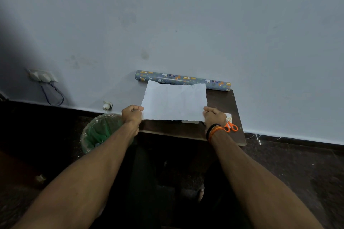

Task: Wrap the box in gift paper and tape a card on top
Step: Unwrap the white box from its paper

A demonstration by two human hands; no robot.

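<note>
A cut sheet of gift paper (175,101), white side toward me, is held up over the small dark table (223,102). My left hand (132,114) pinches its near left corner and my right hand (214,116) pinches its near right corner. The roll of blue patterned gift paper (183,79) lies along the wall at the table's back edge. A white card (228,117) with a printed design peeks out beside my right wrist. A pale edge, maybe the box (190,121), shows under the sheet's lower edge; the rest is hidden.
Orange-handled scissors (230,127) lie on the table's right side by my right wrist. A green bin with a plastic liner (100,132) stands on the floor left of the table. A wall socket with a blue cord (43,77) is at far left.
</note>
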